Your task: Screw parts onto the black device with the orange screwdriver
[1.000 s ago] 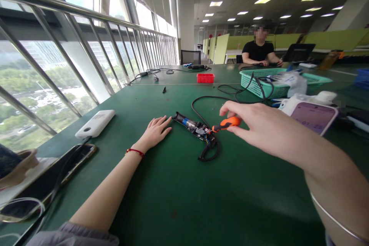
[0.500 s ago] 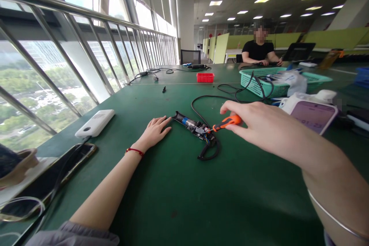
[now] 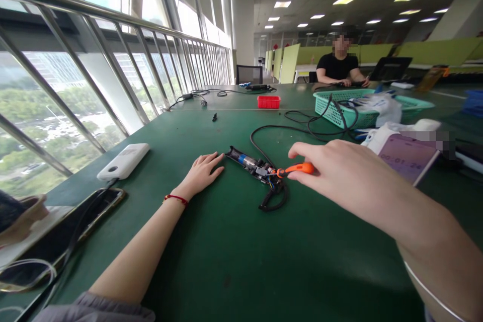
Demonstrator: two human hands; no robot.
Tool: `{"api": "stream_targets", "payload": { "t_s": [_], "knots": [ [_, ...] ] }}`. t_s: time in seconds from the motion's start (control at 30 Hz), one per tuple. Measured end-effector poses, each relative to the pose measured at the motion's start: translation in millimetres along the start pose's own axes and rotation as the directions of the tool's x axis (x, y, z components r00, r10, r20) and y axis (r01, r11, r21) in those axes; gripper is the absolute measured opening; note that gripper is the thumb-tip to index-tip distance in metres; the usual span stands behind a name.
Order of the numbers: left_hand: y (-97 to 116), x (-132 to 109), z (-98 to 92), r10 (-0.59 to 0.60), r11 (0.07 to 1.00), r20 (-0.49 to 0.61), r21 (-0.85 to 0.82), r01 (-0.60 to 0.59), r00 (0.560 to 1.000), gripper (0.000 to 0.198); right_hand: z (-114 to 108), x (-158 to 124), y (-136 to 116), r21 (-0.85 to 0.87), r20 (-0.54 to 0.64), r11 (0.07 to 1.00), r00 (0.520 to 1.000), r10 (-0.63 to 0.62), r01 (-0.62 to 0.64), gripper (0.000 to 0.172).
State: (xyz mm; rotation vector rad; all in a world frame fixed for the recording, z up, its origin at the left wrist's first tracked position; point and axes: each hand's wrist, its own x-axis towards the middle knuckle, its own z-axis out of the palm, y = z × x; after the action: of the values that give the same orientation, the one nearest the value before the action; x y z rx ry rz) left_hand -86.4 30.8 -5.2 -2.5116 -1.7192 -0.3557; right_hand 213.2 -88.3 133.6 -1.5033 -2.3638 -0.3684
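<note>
My right hand (image 3: 320, 161) grips an orange and black screwdriver (image 3: 296, 169) by its handle, the tool lying nearly level. Its tip reaches the wired end of an opened device (image 3: 251, 163), a long black half-shell with a motor-like metal body, a blue band and small coloured wires. My left hand (image 3: 204, 170) lies flat on the green table, fingers spread, its fingertips close by the shell's far-left end; whether they touch it I cannot tell. A black cord runs away from the device, and a black loop (image 3: 274, 207) sits at its near end.
Ahead are a red tray (image 3: 268, 102), a small black part (image 3: 215, 117) and a teal basket (image 3: 335, 116) holding cables and bags. A white power bank (image 3: 124, 161) and a phone (image 3: 94, 216) lie left. A phone showing a timer (image 3: 403, 158) stands right. Across the table sits a person (image 3: 337, 68).
The screwdriver has tipped to a flatter angle, its tip shifting slightly left over the device. My right hand has dropped a little. My left hand and the device stay in place.
</note>
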Motion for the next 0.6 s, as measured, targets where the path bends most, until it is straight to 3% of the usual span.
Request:
{"api": "stream_targets", "payload": {
  "t_s": [0.13,0.2,0.37,0.43,0.53,0.6],
  "knots": [
    [2,-1,-1.6,0.005,1.000,0.009,0.018,-0.005,1.000,0.052,1,5,-5,0.023,0.148,0.994,0.983,0.105,-0.110,0.033],
    [3,-1,-2.7,0.011,1.000,0.010,0.024,-0.012,1.000,0.052,1,5,-9,0.036,0.158,0.995,0.984,0.087,-0.093,0.031],
    [7,-2,-6.0,0.015,0.999,-0.007,0.047,-0.014,1.000,0.053,-4,-1,-10,-0.020,0.096,1.000,0.995,0.004,-0.002,0.005],
    [9,-2,-7.7,0.022,0.998,-0.015,0.055,-0.021,1.000,0.053,-5,-2,-11,-0.075,0.088,0.997,0.996,-0.015,0.022,0.012],
    [12,-2,-9.2,0.072,0.996,-0.022,0.061,-0.070,0.997,0.049,-6,0,-16,-0.076,0.131,0.997,0.991,0.010,0.000,0.007],
    [13,-1,-9.1,0.108,0.992,-0.024,0.063,-0.106,0.994,0.047,-6,3,-24,-0.038,0.240,0.998,0.969,0.053,-0.046,0.027]
  ]
}}
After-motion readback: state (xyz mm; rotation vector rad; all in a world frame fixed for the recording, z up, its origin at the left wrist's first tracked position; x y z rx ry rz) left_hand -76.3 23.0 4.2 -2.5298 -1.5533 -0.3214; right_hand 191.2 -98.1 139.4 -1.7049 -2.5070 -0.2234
